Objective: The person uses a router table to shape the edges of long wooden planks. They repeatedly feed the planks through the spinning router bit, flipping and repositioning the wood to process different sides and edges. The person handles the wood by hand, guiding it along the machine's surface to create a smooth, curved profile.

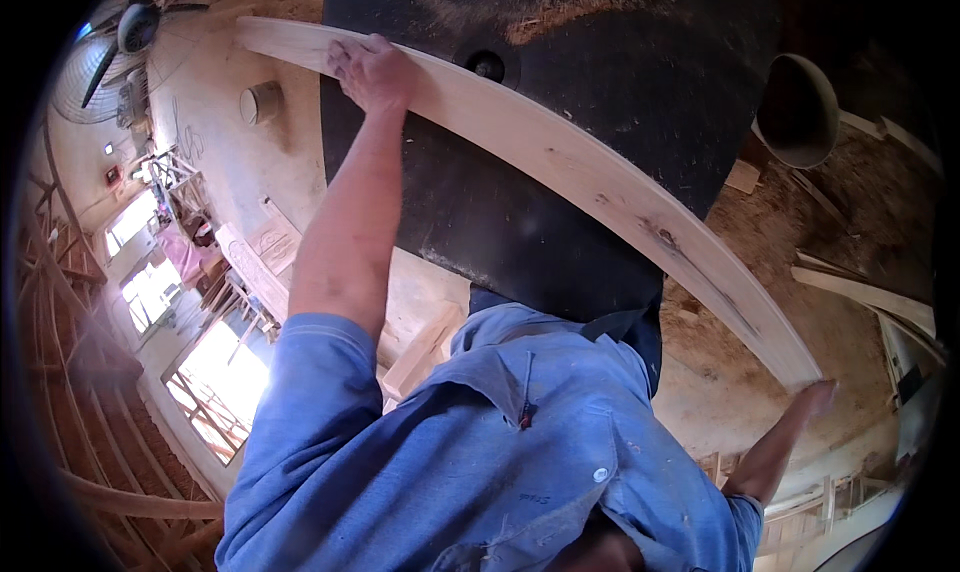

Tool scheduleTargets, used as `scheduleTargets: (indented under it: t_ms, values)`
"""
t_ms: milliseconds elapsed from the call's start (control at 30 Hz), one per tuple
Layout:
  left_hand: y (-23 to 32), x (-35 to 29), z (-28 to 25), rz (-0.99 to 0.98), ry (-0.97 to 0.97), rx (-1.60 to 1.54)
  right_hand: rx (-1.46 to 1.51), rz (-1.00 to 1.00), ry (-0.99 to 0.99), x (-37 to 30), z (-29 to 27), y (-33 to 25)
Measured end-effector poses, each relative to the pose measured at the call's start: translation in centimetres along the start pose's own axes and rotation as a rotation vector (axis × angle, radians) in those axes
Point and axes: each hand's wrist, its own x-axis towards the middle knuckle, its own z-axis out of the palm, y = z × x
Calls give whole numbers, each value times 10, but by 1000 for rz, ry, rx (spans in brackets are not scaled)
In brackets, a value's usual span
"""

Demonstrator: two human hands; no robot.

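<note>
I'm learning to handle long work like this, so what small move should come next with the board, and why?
Probably ease the board slightly leftward along the black table, the right hand pushing gently: it is at the board's right end, which overhangs the table, while the left hand rests on the board near the round fitting, so I'd go slowly.

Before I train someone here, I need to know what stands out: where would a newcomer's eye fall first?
On the long pale board crossing the black tabletop, with the left hand on it near its upper-left end and the right hand at its lower-right end. Next, the dark-bladed fan at the upper left.
</note>
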Motion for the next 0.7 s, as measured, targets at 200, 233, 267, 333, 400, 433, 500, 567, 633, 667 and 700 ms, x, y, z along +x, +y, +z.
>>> scheduleTargets:
  t_ms: [200, 233, 267, 333, 400, 433, 500, 567, 633, 667, 700]
  values:
    - [-60, 57, 23, 81, 37, 42, 102, -84, -23, -20, 20, -11]
    - [-58, 60, 23, 76, 41, 27, 121, -77, -31, -31, 20, -19]
    - [-56, 65, 23, 71, 44, 12, 217, -10, -28, -45, 24, -26]
    - [-64, 82, 24, 156, -5, 244, 144, -36, -21, -60, 26, -39]
    - [-90, 114, 24, 342, -106, 738, -197, -210, -12, -68, 29, -43]
    - [-107, 128, 27, 250, -39, 540, -102, -280, -11, -74, 33, -52]
    - [-132, 147, 33, 75, 101, 148, 96, -413, -17, -107, 44, -74]
    - [-100, 131, 18, 54, -62, 200, 105, -168, -51, -168, 25, -125]
    - [-102, 136, 14, 9, -92, 253, 232, -18, -119, -173, 19, -135]
    - [-120, 136, 20, -36, -63, 233, 349, 13, -174, -152, 29, -127]
    - [-90, 109, 23, -61, -51, 200, 358, 6, -196, -138, 28, -116]
